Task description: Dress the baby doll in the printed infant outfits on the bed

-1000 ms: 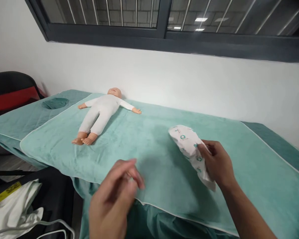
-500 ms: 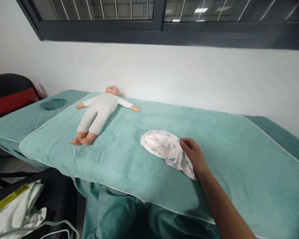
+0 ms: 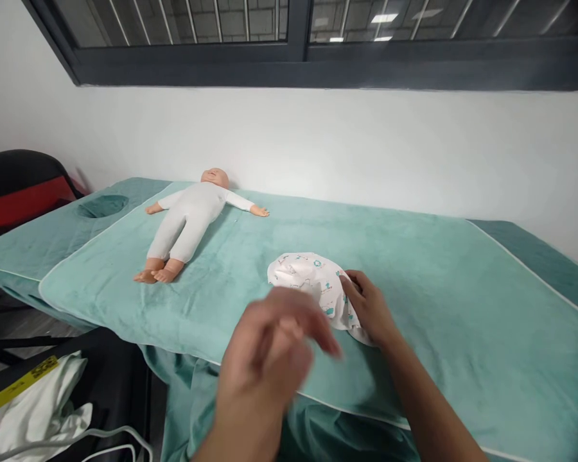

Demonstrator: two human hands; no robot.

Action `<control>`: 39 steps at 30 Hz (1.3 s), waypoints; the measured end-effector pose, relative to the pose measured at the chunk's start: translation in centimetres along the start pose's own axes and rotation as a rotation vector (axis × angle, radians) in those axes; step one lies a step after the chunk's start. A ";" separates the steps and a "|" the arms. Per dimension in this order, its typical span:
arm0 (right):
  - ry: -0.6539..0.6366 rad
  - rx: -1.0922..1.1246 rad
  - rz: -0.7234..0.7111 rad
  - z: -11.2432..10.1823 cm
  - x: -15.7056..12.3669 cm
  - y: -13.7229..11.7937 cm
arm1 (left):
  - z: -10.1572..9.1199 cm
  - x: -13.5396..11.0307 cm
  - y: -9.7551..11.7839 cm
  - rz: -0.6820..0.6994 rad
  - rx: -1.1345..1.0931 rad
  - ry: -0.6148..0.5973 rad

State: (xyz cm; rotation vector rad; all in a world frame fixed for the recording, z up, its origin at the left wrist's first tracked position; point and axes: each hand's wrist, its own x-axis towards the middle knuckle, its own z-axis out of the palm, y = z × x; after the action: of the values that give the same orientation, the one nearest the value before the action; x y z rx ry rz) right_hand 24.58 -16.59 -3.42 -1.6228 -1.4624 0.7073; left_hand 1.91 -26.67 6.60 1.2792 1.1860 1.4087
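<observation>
Left of the baby doll (image 3: pixel 192 212) and nearer us, a black seat (image 3: pixel 113 375) bears white cloth (image 3: pixel 41 404); no container we can make out. Right of the doll and nearer us, our left hand (image 3: pixel 267 359) hovers blurred, fingers loosely curled, seemingly holding nothing, before the patterned cloth (image 3: pixel 328 285), whose right end our right hand (image 3: pixel 370 309) pinches. We judge the step as handling this cloth; the next move calls for left fingers securing its free left end.

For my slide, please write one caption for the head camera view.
Right hand holds a printed white cloth, blurred left hand in front; a baby doll lies on a green bed cover.
</observation>
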 end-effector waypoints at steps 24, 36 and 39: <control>-0.203 -0.143 -0.444 5.6 -5.0 -5.4 | -4.4 3.4 -9.5 0.162 0.907 0.086; -0.340 -0.033 -0.167 6.8 -2.1 -7.9 | -7.5 5.3 -5.2 0.055 0.482 0.197; -0.240 0.182 -0.200 6.6 -2.0 -8.0 | -7.9 6.4 -3.2 0.073 0.372 0.306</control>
State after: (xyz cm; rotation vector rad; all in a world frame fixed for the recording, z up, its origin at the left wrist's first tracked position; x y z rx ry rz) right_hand 14.60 -17.34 -0.17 -1.2671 -1.6517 0.9141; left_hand -6.54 -20.63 4.37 1.4003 1.6844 1.5234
